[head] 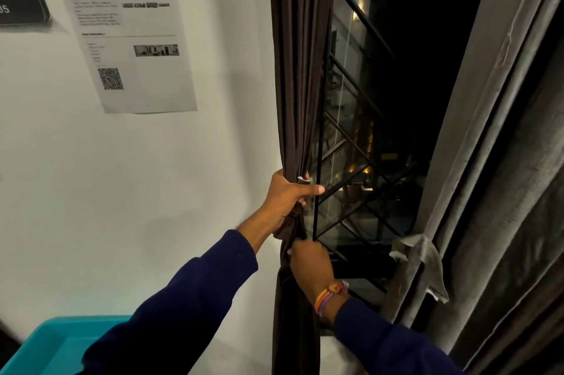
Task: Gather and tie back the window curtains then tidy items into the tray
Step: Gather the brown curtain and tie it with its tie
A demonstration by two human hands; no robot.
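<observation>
A dark brown curtain (297, 69) hangs bunched into a narrow column of folds at the left edge of the window (381, 130), against the white wall (183, 191). Low down the cloth is twisted into a knot-like bundle. The left hand (288, 194) wraps round the curtain just above that bundle, fingers curled behind the folds and thumb stretched out to the right. The right hand (309, 261) grips the cloth just below it, knuckles up, with coloured bands at the wrist; its fingertips are hidden against the fabric. A grey curtain (488, 161) fills the right side, gathered low by a pale tie (427, 261). Behind the glass a black diagonal grille (360, 118) crosses darkness with a few warm lights. A printed sheet (128, 32) with a blurred, unreadable text is stuck on the wall. A teal tray (45, 347) shows at the bottom left corner, cut off by the frame and a blue sleeve.
</observation>
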